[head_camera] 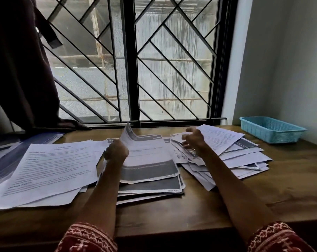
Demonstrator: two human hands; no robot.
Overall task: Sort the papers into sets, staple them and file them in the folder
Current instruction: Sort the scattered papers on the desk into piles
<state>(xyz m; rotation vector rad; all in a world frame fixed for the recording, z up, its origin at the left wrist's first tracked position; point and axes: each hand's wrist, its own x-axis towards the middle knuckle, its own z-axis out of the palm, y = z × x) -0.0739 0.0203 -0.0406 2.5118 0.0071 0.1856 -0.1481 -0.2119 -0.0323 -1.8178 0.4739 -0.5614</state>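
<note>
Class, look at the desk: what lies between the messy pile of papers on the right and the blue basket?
In the head view, only bare wooden desk lies between the messy pile and the blue basket.

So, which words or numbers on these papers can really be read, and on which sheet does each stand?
"34": white digits, cut off by the left hand, on a dark header in the middle pile.
"150": a doubtful reading, on a dark strip under the right hand.
Text on the left sheet and the right sheet: too blurred.
</note>
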